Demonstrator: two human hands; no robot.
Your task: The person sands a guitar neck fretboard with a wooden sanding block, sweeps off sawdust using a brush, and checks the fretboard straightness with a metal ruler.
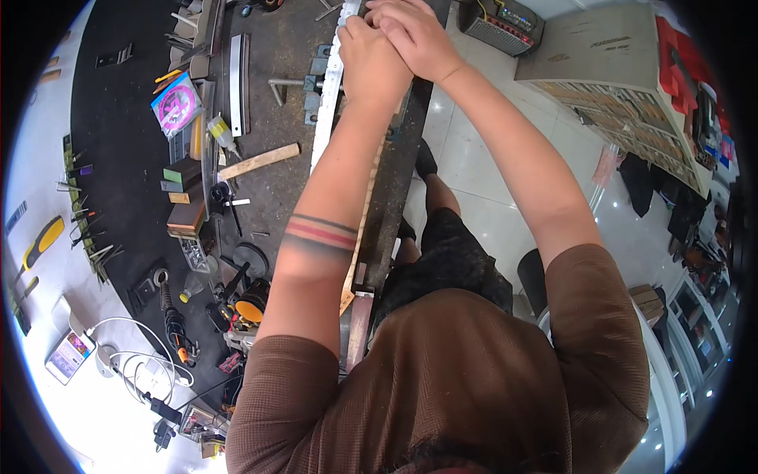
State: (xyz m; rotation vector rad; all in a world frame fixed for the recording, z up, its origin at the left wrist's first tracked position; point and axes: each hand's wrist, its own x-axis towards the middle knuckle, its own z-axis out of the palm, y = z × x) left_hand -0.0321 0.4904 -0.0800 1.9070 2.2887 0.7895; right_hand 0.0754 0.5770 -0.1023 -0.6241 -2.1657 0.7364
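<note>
At the top of the head view, my left hand (368, 62) lies closed over a long white strip (321, 130) with a row of small marks along it. My right hand (418, 43) overlaps it, fingers curled near the strip's far end; what both grip is hidden beneath them. Blue-grey metal clamp blocks (312, 103) sit at the bench edge beside the strip, with a T-shaped metal handle (278, 91) sticking out leftward. A long pale wooden piece (365, 229) runs under my left forearm along the bench edge.
The dark bench (126, 134) holds a loose wooden stick (259, 161), a metal bar (235, 84), a glue bottle (223, 134), blocks, files and cabled tools. A phone (70, 357) is at lower left. An amplifier (502, 25) and grey cabinet (600, 71) stand right, beyond the tiled floor.
</note>
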